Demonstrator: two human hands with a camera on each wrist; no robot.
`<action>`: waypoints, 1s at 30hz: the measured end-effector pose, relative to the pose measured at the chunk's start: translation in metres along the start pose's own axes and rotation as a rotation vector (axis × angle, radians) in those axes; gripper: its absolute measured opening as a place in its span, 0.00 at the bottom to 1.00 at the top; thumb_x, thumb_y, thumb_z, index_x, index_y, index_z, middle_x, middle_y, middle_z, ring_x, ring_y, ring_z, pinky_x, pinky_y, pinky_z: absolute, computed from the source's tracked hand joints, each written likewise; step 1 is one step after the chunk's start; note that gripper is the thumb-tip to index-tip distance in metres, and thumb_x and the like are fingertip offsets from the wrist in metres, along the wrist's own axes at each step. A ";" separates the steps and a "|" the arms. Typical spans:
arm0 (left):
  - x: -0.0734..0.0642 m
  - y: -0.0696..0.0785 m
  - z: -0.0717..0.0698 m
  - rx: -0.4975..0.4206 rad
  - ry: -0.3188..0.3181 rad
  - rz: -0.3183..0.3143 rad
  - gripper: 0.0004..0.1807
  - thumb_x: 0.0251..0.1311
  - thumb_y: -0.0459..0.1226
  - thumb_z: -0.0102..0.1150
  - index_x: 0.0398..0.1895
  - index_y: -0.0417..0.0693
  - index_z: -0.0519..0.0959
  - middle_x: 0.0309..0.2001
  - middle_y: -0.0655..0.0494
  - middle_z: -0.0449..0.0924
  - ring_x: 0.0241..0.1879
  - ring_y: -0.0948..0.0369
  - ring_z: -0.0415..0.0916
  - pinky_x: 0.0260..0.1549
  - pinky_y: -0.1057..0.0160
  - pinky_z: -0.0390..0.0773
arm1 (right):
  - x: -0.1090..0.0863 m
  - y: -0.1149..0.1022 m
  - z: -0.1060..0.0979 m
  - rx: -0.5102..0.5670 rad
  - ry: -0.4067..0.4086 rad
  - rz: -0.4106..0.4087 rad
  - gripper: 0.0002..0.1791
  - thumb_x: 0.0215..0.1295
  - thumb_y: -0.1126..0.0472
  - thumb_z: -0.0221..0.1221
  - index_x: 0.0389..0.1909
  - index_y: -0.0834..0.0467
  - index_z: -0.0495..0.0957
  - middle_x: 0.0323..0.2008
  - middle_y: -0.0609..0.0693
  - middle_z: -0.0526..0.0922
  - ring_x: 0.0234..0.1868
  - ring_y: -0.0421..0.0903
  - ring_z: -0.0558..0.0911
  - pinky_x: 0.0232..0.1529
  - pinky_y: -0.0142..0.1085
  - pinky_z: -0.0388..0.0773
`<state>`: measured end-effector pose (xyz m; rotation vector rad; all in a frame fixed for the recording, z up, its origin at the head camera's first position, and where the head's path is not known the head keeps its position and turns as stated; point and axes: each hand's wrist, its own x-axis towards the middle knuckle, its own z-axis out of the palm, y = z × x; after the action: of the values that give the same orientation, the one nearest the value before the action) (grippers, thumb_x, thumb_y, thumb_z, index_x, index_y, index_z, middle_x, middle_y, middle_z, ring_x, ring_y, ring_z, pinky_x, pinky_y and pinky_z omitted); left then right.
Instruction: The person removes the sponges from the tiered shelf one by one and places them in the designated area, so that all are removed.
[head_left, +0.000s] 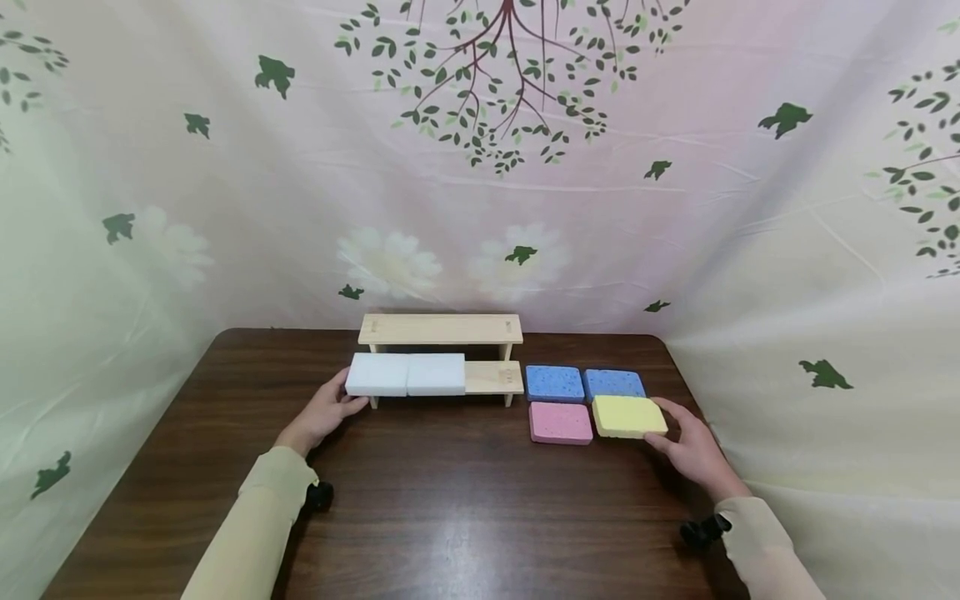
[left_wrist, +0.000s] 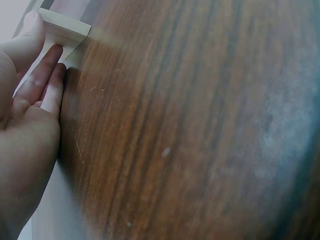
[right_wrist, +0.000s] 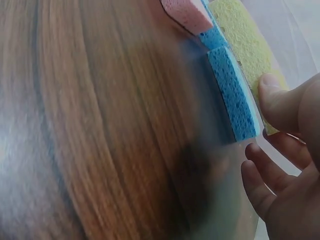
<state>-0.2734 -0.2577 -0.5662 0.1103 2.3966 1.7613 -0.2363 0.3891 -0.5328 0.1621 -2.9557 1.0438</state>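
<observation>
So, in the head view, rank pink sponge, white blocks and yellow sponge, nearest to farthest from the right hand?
1. Yellow sponge: held in the right hand.
2. Pink sponge: left of the yellow one.
3. White blocks: farthest left, on the lower shelf.

A rectangular yellow sponge (head_left: 629, 417) is held raised; two white blocks (head_left: 377, 374) lie on a shelf (head_left: 492, 377).

A dark, wood-grained table (head_left: 450, 475) with rounded far corners stands before pale fabric (head_left: 285, 183), draped along the far, left and right sides and printed with leafy branches (head_left: 510, 75), green birds (head_left: 274, 75) and white flowers (head_left: 393, 260). A soft glare (head_left: 465, 542) lies on the near tabletop.
</observation>
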 end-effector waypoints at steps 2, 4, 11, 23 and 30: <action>0.000 0.001 0.000 -0.004 -0.001 0.005 0.44 0.73 0.30 0.62 0.85 0.43 0.49 0.83 0.37 0.50 0.82 0.41 0.46 0.78 0.38 0.52 | -0.001 0.003 0.000 -0.011 -0.010 0.006 0.40 0.69 0.60 0.69 0.75 0.69 0.63 0.72 0.74 0.66 0.73 0.74 0.62 0.67 0.74 0.60; 0.001 0.000 0.000 -0.004 -0.001 0.005 0.44 0.73 0.29 0.61 0.85 0.43 0.49 0.83 0.37 0.50 0.82 0.41 0.45 0.78 0.38 0.51 | -0.001 0.006 0.001 -0.023 -0.021 0.012 0.40 0.70 0.59 0.69 0.75 0.69 0.63 0.72 0.74 0.66 0.73 0.75 0.62 0.68 0.73 0.60; 0.003 0.000 0.001 0.007 -0.001 -0.014 0.44 0.73 0.27 0.59 0.85 0.39 0.47 0.83 0.34 0.48 0.82 0.38 0.45 0.78 0.36 0.50 | -0.002 0.012 0.005 -0.054 -0.057 0.017 0.40 0.70 0.57 0.69 0.76 0.68 0.63 0.73 0.74 0.66 0.73 0.75 0.63 0.68 0.72 0.62; 0.001 -0.001 -0.002 0.000 0.001 0.004 0.44 0.73 0.30 0.62 0.85 0.43 0.49 0.83 0.38 0.50 0.82 0.41 0.45 0.78 0.37 0.51 | -0.001 0.007 0.005 -0.095 -0.089 0.005 0.41 0.68 0.58 0.71 0.75 0.69 0.63 0.71 0.75 0.67 0.71 0.75 0.66 0.66 0.71 0.66; 0.002 -0.001 -0.001 -0.004 0.001 0.010 0.44 0.73 0.29 0.61 0.85 0.42 0.49 0.83 0.36 0.50 0.82 0.40 0.46 0.78 0.38 0.52 | 0.001 0.009 0.009 -0.109 -0.084 -0.021 0.41 0.66 0.61 0.71 0.74 0.71 0.64 0.70 0.75 0.68 0.70 0.75 0.67 0.66 0.71 0.66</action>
<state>-0.2753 -0.2583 -0.5673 0.1206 2.3973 1.7704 -0.2377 0.3905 -0.5449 0.2416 -3.0686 0.8931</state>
